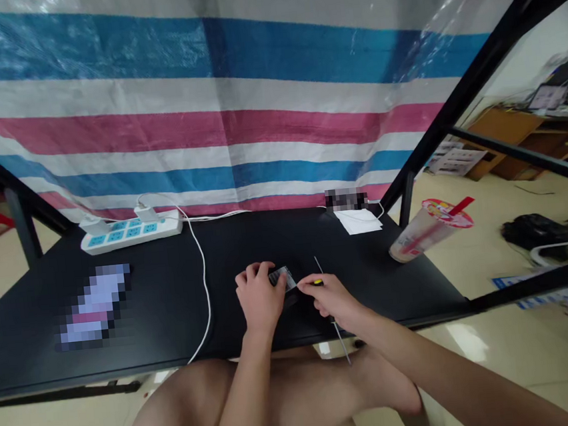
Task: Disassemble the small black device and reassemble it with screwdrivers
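My left hand [260,297] curls over a small dark object [281,279] with a white barcode label, and the fingers grip its near side. Most of the object's body is hidden by the hand and cannot be made out. My right hand [332,300] comes in from the lower right, its fingertips pinching a small yellow-handled tool [317,282] close to the label. A thin grey rod or wire [336,328] runs past the right hand, crossing the table's front edge. Both hands rest just above the black tabletop [227,245].
A white power strip [131,232] with plugged-in chargers and a white cable [204,287] lies at the back left. A pixelated item [95,306] lies on the left, white paper [358,221] at the back. A plastic cup [431,229] with a red straw stands at the right corner. A striped tarp [209,66] hangs behind.
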Action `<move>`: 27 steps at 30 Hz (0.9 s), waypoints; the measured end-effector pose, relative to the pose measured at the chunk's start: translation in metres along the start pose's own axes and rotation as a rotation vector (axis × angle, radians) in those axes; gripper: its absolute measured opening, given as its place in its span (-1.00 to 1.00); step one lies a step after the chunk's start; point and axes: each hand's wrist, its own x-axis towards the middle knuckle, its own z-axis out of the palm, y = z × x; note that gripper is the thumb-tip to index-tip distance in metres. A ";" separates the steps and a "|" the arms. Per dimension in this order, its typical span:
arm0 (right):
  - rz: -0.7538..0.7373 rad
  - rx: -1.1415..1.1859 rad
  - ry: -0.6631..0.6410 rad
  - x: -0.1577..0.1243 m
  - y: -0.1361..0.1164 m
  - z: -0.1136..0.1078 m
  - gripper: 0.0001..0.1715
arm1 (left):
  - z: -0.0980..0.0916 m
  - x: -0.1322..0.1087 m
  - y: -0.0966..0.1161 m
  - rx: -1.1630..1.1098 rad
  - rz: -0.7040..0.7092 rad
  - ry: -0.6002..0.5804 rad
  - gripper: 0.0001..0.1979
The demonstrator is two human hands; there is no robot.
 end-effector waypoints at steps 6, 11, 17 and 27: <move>-0.029 -0.033 0.020 -0.001 0.000 0.003 -0.79 | -0.003 -0.001 0.002 -0.021 -0.010 0.009 -0.68; -0.039 -0.050 0.034 0.002 0.002 0.004 -0.76 | -0.003 -0.001 0.001 -0.031 -0.012 0.013 -0.69; -0.081 -0.072 0.076 0.003 0.003 0.005 -0.73 | 0.000 0.000 -0.001 -0.033 -0.005 0.023 -0.68; -0.123 -0.105 0.108 0.002 0.004 0.005 -0.71 | 0.004 0.000 -0.004 -0.038 -0.002 0.025 -0.67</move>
